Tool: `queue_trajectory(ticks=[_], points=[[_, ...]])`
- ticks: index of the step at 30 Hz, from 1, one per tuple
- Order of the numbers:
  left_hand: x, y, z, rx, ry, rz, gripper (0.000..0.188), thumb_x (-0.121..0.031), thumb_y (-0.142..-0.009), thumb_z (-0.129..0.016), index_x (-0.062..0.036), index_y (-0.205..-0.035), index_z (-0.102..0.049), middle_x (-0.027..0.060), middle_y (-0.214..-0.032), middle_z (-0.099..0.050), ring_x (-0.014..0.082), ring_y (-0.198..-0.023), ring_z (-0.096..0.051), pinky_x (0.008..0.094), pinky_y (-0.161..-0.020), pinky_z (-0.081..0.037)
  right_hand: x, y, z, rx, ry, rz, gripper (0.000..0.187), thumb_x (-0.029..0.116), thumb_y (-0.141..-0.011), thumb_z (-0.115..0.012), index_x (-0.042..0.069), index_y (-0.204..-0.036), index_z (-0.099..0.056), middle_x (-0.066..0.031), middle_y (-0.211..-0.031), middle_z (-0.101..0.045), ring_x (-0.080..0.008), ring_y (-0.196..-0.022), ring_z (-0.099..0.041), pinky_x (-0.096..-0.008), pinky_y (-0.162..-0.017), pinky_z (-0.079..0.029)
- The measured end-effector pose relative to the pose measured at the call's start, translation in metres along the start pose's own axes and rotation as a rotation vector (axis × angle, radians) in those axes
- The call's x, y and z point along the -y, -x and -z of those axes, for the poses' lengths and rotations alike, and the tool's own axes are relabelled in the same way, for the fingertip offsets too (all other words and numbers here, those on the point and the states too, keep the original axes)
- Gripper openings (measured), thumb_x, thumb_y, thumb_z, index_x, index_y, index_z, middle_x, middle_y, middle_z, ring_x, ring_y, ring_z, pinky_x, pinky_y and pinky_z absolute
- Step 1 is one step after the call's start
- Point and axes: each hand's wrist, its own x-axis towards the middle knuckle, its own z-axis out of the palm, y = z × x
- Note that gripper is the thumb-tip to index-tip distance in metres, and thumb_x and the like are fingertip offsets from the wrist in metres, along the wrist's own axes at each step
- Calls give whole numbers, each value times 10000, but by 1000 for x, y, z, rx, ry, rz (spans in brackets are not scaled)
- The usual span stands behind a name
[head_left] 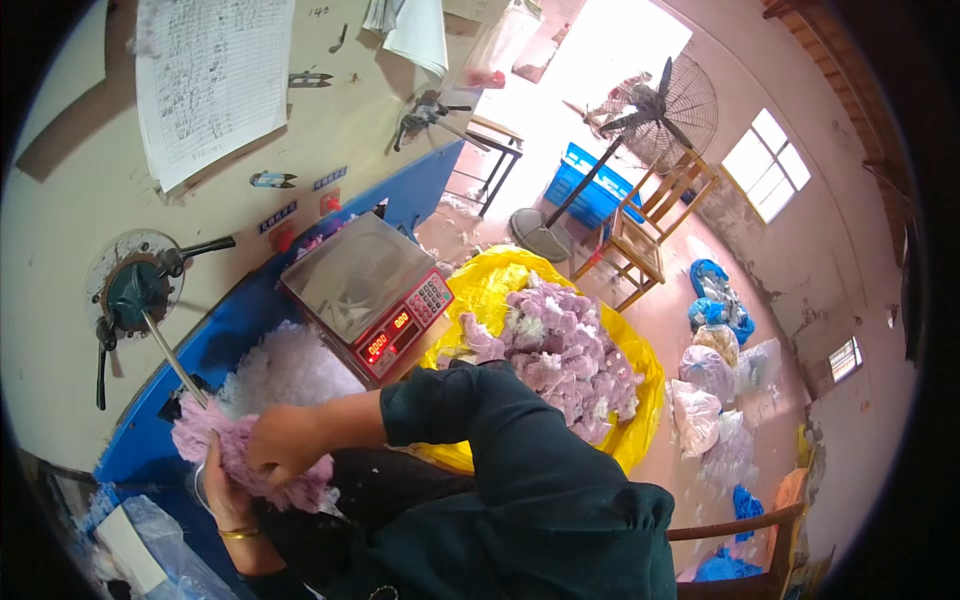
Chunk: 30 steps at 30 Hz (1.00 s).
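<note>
Both hands (255, 465) — on purple fluff (225, 440)

Digital scale (366, 292) beside yellow sack (640, 372) of purple pieces, standing fan (655, 105) beyond.

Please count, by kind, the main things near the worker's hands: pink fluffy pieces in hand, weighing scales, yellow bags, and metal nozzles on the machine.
Pink fluffy piece, held by left hand and right hand: 1
Weighing scale: 1
Yellow bag of pink pieces: 1
Metal nozzle: 1
Total: 4
</note>
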Motion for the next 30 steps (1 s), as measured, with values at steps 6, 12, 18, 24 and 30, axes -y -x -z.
queue_trajectory(ticks=[6,12,18,24,30], points=[[-42,16,-114,-335,299,-232,413,-453,-957,-479,-99,-1117,-618,77,-984,-660,199,-941,-624,336,-773,-519,-44,-74,2,-690,177,-168,216,307,-715,-625,101,-660,-591,-128,-649,-592,-345,-592,-581,-441,-535,-442],[-38,26,-91,-343,-634,-452,270,-329,-940,-568,-65,-888,-547,19,-728,-597,95,-623,-559,214,-514,-433,-81,-113,16,-751,60,-38,190,272,-597,-637,92,-579,-581,-154,-593,-556,-377,-565,-561,-461,-515,-441],[-53,11,-107,-425,-1276,-388,311,-283,-911,-605,20,-946,-543,152,-755,-588,215,-634,-568,321,-564,-446,-112,-138,20,-962,131,58,204,252,-591,-643,87,-532,-539,-148,-567,-534,-384,-552,-540,-481,-490,-398],[-6,15,-82,-456,-1421,-939,349,-224,-922,-574,41,-1147,-548,218,-1097,-602,370,-1005,-583,397,-867,-456,-76,-100,1,-964,14,5,189,238,-603,-642,70,-575,-561,-165,-596,-546,-384,-585,-557,-465,-513,-420],[-22,31,-68,-113,-60,-447,612,-349,-943,-551,18,-1391,-354,114,-1401,-418,225,-1240,-464,360,-1010,-419,-32,-78,7,-802,-142,-246,202,227,-656,-626,25,-656,-634,-214,-681,-597,-403,-653,-599,-454,-572,-476]])
